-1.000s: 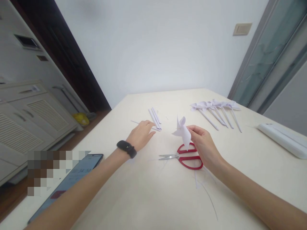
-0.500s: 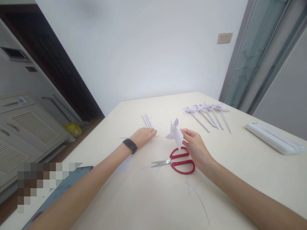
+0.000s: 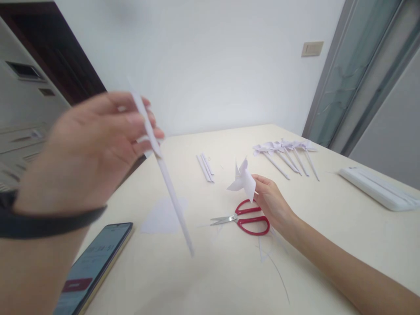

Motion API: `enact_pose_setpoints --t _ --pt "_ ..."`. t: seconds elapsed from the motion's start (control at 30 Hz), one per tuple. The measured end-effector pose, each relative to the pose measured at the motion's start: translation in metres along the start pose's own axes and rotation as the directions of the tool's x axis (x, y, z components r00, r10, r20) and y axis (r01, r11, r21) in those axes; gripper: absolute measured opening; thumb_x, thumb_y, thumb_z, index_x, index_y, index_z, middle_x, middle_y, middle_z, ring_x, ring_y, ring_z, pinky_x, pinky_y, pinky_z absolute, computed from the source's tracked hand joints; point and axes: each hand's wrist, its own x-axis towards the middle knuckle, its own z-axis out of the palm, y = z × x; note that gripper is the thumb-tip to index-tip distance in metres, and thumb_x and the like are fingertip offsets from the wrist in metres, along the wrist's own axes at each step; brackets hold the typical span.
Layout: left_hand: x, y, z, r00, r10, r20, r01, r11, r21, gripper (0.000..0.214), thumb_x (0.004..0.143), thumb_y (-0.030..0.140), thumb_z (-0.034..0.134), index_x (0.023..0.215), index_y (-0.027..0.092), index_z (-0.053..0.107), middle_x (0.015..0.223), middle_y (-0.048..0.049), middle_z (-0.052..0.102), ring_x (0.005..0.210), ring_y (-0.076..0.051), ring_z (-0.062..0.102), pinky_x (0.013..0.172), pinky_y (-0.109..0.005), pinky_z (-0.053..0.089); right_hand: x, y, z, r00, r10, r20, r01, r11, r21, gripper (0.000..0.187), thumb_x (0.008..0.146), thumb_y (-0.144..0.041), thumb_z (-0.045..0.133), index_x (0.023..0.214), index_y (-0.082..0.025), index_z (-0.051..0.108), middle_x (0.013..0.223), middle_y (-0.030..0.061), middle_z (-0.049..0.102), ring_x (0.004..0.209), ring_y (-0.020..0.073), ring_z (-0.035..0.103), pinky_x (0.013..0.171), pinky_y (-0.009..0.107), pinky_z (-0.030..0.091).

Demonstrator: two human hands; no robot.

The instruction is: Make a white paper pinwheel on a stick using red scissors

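Raised close to the camera, my left hand [image 3: 95,135] pinches a thin rolled white paper stick [image 3: 169,186], which tilts with its lower end to the right. Above the table on the right, my right hand [image 3: 271,194] holds a folded white paper pinwheel [image 3: 243,180] by its back, fingers closed; part of them is hidden behind the paper. Below the pinwheel lie red-handled scissors [image 3: 238,218], blades pointing left. Several more paper sticks [image 3: 206,168] rest together at mid-table. A white paper sheet [image 3: 160,216] lies beyond the phone, partly behind the held stick.
Finished-looking pinwheels on sticks [image 3: 288,159] lie in a row at the back right. A long white case [image 3: 377,188] sits near the right edge. A phone [image 3: 98,262] lies at the front left. Thin paper strips [image 3: 277,271] lie near the scissors. A wall [image 3: 213,65] stands behind the table.
My left hand has lifted from beside the paper sticks toward the camera and left, now with a paper stick in it. The right hand still holds the pinwheel, almost unmoved.
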Motion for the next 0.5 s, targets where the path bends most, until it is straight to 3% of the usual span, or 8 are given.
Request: enact_pose_setpoints --t 0.07,0.17,0.3,0.5 --pt "-0.027 -0.018 0.012 0.979 -0.150 0.138 0.165 0.981 -0.101 0.016 0.078 0.020 0.060 0.092 0.026 0.064 0.079 0.0021 0.064 0.070 -0.015 0.058 0.064 -0.027 0.051 0.000 -0.001 0.002 1.000 0.000 0.022 0.000 1.000 0.001 0.012 0.074 -0.026 0.056 0.073 -0.018 0.065 0.073 0.0009 0.059 0.072 0.0148 0.051 0.066 0.027 0.037" --pt "-0.056 -0.057 0.036 0.879 -0.391 0.274 0.441 0.884 -0.154 0.019 0.078 0.017 0.059 0.095 0.025 0.062 0.083 0.0000 0.064 0.072 -0.015 0.059 0.064 -0.025 0.049 -0.002 -0.002 0.005 0.998 0.003 0.056 -0.002 1.000 -0.020 0.013 0.075 -0.029 0.056 0.072 -0.018 0.063 0.070 0.0004 0.058 0.069 0.0141 0.050 0.063 0.026 0.037" --pt "-0.070 -0.088 0.056 0.810 -0.488 0.326 0.564 0.801 -0.201 0.011 0.078 0.024 0.059 0.088 0.021 0.063 0.081 -0.0023 0.061 0.072 -0.017 0.058 0.063 -0.027 0.048 -0.007 -0.001 0.011 0.995 0.014 0.098 -0.006 0.996 -0.084 0.011 0.076 -0.028 0.055 0.073 -0.019 0.061 0.069 -0.0010 0.057 0.064 0.0128 0.050 0.060 0.025 0.037" --pt "-0.078 -0.096 0.056 0.755 -0.507 0.416 0.622 0.755 -0.209 0.013 0.081 0.025 0.056 0.092 0.021 0.061 0.091 -0.0045 0.060 0.078 -0.018 0.057 0.068 -0.030 0.047 -0.018 -0.002 0.022 0.983 0.064 0.175 -0.033 0.984 -0.174 0.011 0.075 -0.029 0.059 0.071 -0.018 0.060 0.071 0.0000 0.060 0.066 0.0145 0.053 0.060 0.026 0.040"
